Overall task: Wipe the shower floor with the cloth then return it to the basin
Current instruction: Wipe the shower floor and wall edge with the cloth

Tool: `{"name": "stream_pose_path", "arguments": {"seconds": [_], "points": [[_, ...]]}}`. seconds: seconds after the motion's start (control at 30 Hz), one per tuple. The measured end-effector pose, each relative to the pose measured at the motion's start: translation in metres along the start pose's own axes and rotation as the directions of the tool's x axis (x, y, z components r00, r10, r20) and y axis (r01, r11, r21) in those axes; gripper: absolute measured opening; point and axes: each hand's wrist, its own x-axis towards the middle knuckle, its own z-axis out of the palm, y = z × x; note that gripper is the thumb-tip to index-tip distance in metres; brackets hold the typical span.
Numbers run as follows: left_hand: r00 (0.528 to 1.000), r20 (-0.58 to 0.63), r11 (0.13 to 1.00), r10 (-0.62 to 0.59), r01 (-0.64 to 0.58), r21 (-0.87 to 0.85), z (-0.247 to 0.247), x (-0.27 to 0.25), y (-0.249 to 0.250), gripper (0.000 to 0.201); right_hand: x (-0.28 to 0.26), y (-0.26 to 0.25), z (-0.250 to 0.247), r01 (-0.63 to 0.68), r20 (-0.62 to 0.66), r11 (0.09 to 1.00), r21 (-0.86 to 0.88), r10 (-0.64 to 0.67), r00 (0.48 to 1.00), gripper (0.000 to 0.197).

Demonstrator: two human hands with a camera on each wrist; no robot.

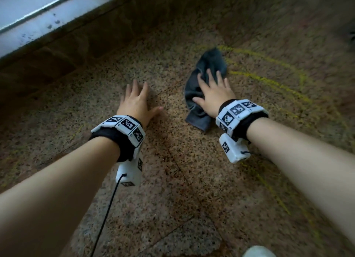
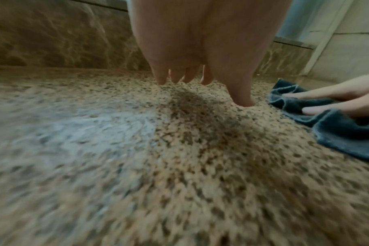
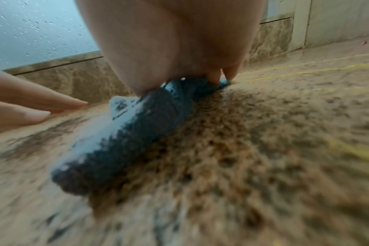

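Note:
A dark grey-blue cloth (image 1: pixel 208 64) lies crumpled on the speckled stone shower floor (image 1: pixel 172 170). My right hand (image 1: pixel 213 91) lies flat on top of the cloth with fingers spread, pressing it to the floor. The same cloth (image 3: pixel 137 133) shows under the palm in the right wrist view, and the cloth (image 2: pixel 337 133) appears at the right edge of the left wrist view. My left hand (image 1: pixel 137 101) rests flat on the bare floor to the left of the cloth, fingers straight. Its fingertips (image 2: pixel 242 98) touch the stone and hold nothing. No basin is in view.
A brown marble kerb (image 1: pixel 76 41) with wet glass (image 1: pixel 28 16) above it runs along the left and far side. Yellow curved lines (image 1: pixel 278 79) mark the floor to the right. A pale shoe tip (image 1: pixel 257 252) shows at the bottom edge.

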Motion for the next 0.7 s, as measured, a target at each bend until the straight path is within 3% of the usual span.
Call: {"name": "stream_pose_path", "arguments": {"seconds": [0.13, 0.53, 0.7], "points": [[0.998, 0.053, 0.999, -0.034, 0.035, -0.012, 0.005, 0.009, -0.001, 0.097, 0.011, -0.003, -0.001, -0.008, -0.006, 1.0, 0.0, 0.008, 1.0, 0.071], [0.997, 0.062, 0.996, -0.052, 0.057, -0.07, 0.011, 0.015, -0.004, 0.097, 0.089, -0.03, -0.035, 0.007, -0.062, 1.0, 0.015, -0.006, 0.998, 0.069], [0.998, 0.047, 0.996, -0.048, 0.052, -0.075, 0.012, 0.014, -0.003, 0.097, 0.085, -0.047, -0.029, 0.172, -0.031, 0.982, -0.084, -0.175, 0.984, 0.064]]}}
